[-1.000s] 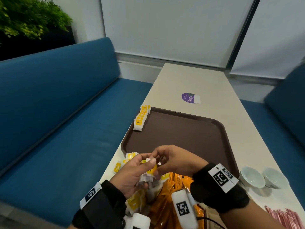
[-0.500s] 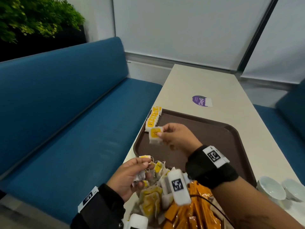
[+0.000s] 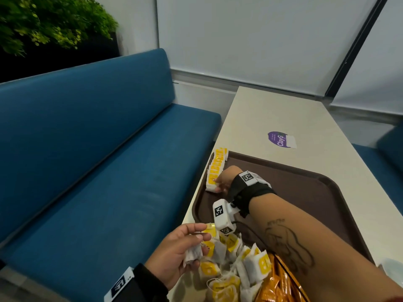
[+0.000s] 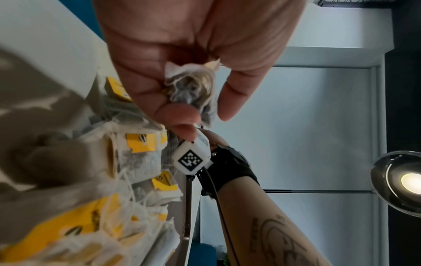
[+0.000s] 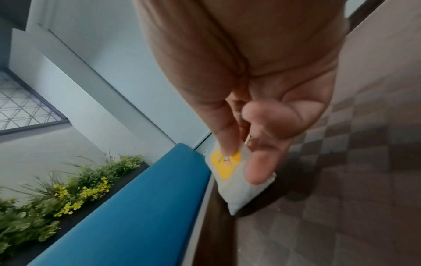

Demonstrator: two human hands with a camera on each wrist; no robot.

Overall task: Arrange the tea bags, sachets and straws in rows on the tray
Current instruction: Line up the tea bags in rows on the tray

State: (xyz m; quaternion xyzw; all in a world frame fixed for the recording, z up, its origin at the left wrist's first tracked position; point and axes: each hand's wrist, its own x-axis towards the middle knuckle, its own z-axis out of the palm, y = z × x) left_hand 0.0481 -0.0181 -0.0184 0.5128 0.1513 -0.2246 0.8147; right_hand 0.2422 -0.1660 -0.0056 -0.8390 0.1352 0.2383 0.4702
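A row of yellow-tagged tea bags (image 3: pixel 217 166) lies along the far left edge of the brown tray (image 3: pixel 305 192). My right hand (image 3: pixel 218 184) is at the row's near end and pinches one tea bag (image 5: pixel 237 181) between thumb and finger, with the bag resting on the tray floor. My left hand (image 3: pixel 196 238) hovers near the tray's front left corner and grips a crumpled tea bag (image 4: pixel 193 90) in curled fingers. A loose pile of tea bags (image 3: pixel 237 269) lies just below it, next to orange sachets (image 3: pixel 281 284). No straws are in view.
A blue bench (image 3: pixel 98 171) runs along the table's left side. On the table (image 3: pixel 261 114) beyond the tray sits a purple sticker (image 3: pixel 281 139). A white cup (image 3: pixel 390 267) shows at the right edge. Most of the tray floor is bare.
My right hand has carried a tea bag from beside my left hand out to the near end of the row and lowered it onto the tray. The left hand stays over the pile.
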